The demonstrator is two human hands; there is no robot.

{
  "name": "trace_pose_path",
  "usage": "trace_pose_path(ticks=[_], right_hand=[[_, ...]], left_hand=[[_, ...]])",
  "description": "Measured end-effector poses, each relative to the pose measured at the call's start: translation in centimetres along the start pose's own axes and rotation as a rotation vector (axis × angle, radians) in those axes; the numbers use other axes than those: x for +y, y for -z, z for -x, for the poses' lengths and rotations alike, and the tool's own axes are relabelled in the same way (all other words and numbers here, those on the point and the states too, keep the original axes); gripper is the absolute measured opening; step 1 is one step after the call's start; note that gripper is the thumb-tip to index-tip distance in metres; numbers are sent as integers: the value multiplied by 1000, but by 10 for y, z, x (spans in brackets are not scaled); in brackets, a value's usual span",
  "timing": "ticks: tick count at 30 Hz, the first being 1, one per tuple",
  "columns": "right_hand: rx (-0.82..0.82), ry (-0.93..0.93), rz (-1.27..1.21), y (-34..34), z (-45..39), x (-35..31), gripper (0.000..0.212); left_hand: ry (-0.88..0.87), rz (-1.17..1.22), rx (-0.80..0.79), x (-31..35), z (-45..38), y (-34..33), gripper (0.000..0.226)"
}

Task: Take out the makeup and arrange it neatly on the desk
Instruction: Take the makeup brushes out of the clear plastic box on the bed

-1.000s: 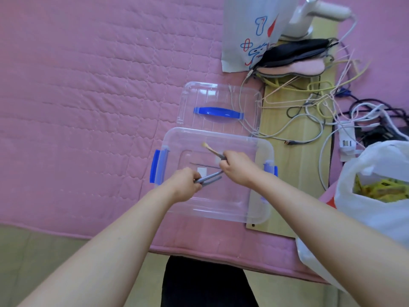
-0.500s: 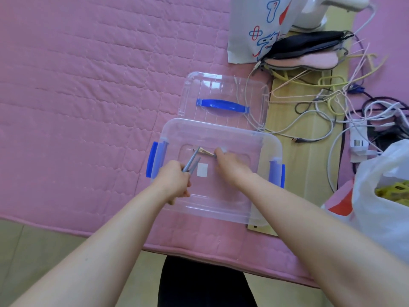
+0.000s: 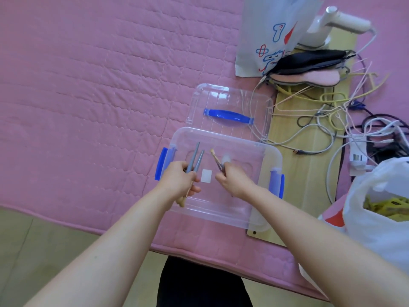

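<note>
A clear plastic storage box (image 3: 261,209) with blue side latches sits on the pink quilt at the near edge. Both hands hover over its open top. My left hand (image 3: 180,180) grips two grey makeup brushes (image 3: 197,158), handles pointing away; a tan bristle tip pokes out below the fist. My right hand (image 3: 235,179) grips another small brush (image 3: 215,157) with a tan tip pointing up-left. The bottom of the box shows only a white label (image 3: 207,175).
The clear lid (image 3: 230,100) with a blue handle lies just behind the box. A wooden board (image 3: 287,173) to the right carries tangled cables (image 3: 327,111). A white plastic bag (image 3: 380,209) stands at the right; a printed paper bag (image 3: 270,34) at the back. Pink quilt (image 3: 88,85) spreads to the left.
My left hand turned the grey brushes from lying sideways to pointing away. My right hand moved down into the box and came back up with the tan-tipped brush.
</note>
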State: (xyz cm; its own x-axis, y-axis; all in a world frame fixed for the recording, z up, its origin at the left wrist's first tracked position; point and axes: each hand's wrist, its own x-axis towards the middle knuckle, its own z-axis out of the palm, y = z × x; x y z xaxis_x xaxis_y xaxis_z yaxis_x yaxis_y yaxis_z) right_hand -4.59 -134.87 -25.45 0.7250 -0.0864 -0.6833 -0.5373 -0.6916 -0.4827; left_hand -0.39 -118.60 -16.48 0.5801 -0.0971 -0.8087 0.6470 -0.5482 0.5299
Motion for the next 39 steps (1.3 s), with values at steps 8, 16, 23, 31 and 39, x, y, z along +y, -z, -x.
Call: trace_pose_path(ticks=[8,16,23,31,39], right_hand=[[13,67,-387,40,113,-46,6],[-23,106,-624,72,219,-109,14],[-138,174,-614,75,290,-173,17],[-219,332,-367,31,344,-225,17],[-341,395,-211,-36,379,-287,16]], left_hand=[[33,289,30,18,73,-2,20],[0,595,106,17,177,15,21],[-61,763,210,-3,266,46,19],[-68,889,392,-52,336,87,19],[-40,1053,546,-112,394,146,19]])
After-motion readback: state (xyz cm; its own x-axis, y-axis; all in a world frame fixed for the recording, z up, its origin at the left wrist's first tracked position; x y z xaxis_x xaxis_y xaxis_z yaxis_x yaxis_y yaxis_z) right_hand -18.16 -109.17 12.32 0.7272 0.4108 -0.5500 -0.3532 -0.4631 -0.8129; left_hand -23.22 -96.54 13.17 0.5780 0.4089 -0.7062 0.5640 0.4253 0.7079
